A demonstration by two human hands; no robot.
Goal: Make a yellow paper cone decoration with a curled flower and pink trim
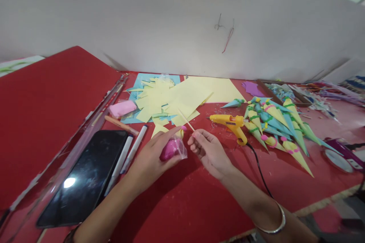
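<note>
My left hand (155,152) is closed round a small clear bag of magenta clay (172,149), near the middle of the red table. A yellow bit with a pink tip (182,131) shows at its index fingertip. Just to the right, my right hand (209,152) pinches a thin pale stick (186,119) that points up and to the left. The two hands are apart. Beyond them lie cut pale yellow papers (188,97). A yellow glue gun (230,123) rests right of my right hand, beside a pile of decorated paper cones (273,121).
A black tablet or large phone (85,178), white markers (134,148) and a pink clay packet (122,109) lie at left. The glue gun's black cord (259,167) runs toward the front edge. A purple device (346,155) and a tray (282,93) are at right.
</note>
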